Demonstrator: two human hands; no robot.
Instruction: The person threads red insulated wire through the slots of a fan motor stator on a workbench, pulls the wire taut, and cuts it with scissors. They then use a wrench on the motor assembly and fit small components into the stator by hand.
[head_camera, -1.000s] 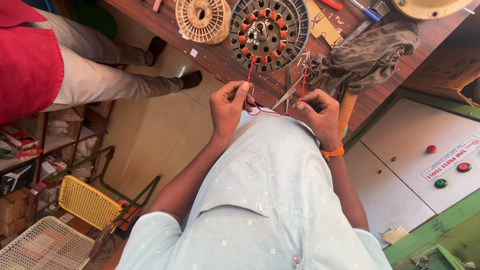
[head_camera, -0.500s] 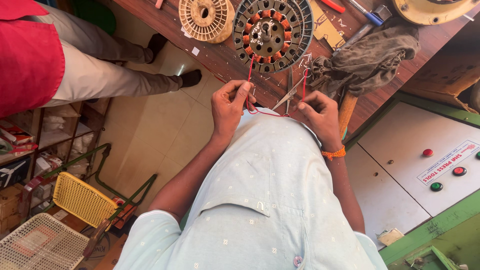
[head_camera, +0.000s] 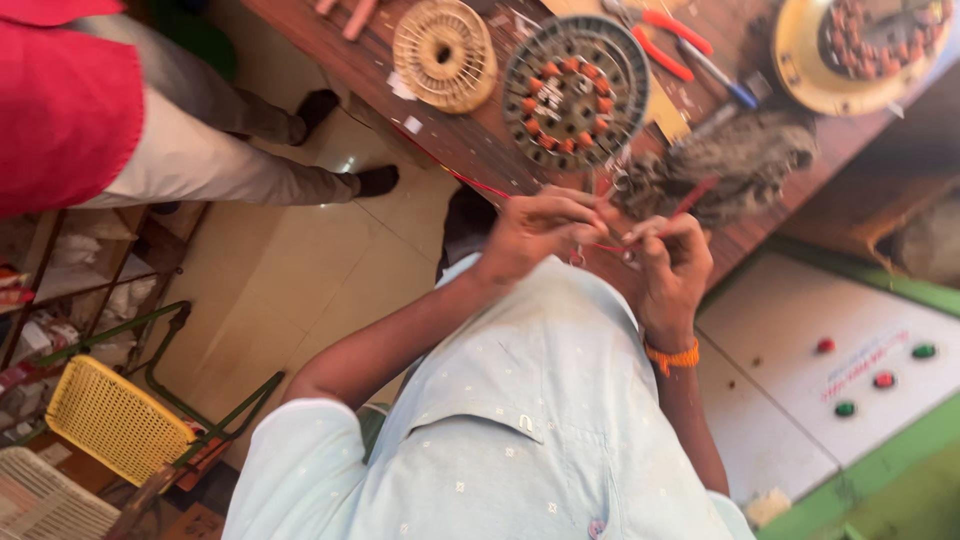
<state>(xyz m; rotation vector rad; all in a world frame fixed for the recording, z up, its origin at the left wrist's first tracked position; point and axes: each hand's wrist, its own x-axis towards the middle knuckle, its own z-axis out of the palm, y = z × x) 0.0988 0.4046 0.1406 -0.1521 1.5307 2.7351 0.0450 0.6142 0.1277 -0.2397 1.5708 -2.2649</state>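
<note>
Wooden bench (head_camera: 470, 140) carries a round wound stator (head_camera: 576, 92) with orange coils; left of it lies a pale ribbed disc (head_camera: 445, 53). Just below the stator, the left hand (head_camera: 535, 230) and right hand (head_camera: 672, 265) pinch a thin red wire (head_camera: 610, 246), fingertips closed.

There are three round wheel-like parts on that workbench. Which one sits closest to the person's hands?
The dark grey one with orange coils, in the middle, just above both hands. The cream one lies further left, and the yellow-rimmed one sits at the far right corner.

Stator (head_camera: 576, 92) on bench (head_camera: 470, 140), spool (head_camera: 445, 53) left.
</note>
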